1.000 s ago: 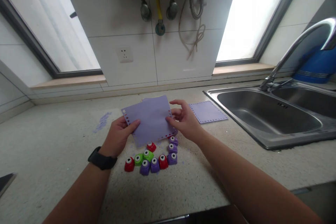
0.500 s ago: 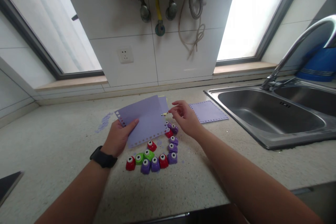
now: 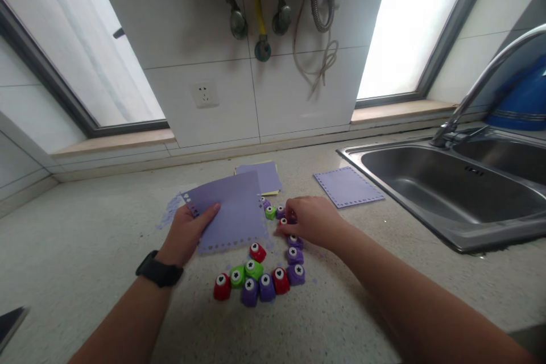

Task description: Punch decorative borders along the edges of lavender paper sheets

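A sheet of purple paper [image 3: 232, 205] is gripped at its left side by my left hand [image 3: 190, 233], with the thumb on top. Small shapes are punched along its left and bottom edges, and some show near its right edge. My right hand [image 3: 313, 219] has its thumb and fingers curled round a small red paper punch [image 3: 283, 222] among the others. Purple punches [image 3: 294, 255] run in a column below that hand. A front cluster holds red, purple and green punches [image 3: 253, 269], each with a white top bearing a dark shape.
Behind the held sheet lies a stack of purple and yellow paper [image 3: 267, 175]. Another purple sheet [image 3: 347, 186] with punched edges rests right, beside the steel sink [image 3: 426, 205] and faucet [image 3: 447, 125]. Purple paper scraps [image 3: 169, 210] lie left. A wall with pipes [image 3: 263, 48] rises behind.
My right hand has come down from beside the sheet's upper right corner to the punches and closed round a red one. The held sheet has dropped slightly, uncovering more of the paper stack.
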The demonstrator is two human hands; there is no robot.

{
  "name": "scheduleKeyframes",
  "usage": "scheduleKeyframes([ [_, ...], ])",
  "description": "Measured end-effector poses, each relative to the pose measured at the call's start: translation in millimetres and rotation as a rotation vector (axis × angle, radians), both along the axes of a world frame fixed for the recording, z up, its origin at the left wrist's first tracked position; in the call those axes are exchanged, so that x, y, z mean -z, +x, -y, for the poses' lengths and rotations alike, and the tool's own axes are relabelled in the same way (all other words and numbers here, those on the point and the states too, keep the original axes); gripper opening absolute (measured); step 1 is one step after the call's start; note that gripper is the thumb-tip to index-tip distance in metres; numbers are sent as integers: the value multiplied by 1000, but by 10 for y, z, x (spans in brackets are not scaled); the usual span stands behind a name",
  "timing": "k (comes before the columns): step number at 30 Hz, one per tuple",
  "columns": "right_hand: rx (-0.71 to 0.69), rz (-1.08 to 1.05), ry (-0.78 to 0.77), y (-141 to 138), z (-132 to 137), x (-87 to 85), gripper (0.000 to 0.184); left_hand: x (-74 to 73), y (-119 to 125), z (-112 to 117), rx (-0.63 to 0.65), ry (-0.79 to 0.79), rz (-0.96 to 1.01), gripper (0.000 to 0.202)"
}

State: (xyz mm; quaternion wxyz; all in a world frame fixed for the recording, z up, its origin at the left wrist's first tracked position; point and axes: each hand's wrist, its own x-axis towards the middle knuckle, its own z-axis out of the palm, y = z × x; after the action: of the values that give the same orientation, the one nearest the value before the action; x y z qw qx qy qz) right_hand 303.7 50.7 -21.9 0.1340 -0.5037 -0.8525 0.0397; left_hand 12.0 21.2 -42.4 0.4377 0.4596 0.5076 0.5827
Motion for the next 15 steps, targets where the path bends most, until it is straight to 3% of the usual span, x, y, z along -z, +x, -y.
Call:
scheduleKeyframes([
  [2,33,14,-13,-12,-15,14,32,29,56,-75,-24,33,86,50],
  [8,19,-1,-61,-27,10,-27,19,124,126,-165,-4,-67,231,48],
  [12,-27,-266,-138,-2,21,-62,12,141,101,-161,24,-93,269,45],
  [15,-20,-560,-241,25,-9,-67,16,166,98,-166,42,-112,231,45],
])
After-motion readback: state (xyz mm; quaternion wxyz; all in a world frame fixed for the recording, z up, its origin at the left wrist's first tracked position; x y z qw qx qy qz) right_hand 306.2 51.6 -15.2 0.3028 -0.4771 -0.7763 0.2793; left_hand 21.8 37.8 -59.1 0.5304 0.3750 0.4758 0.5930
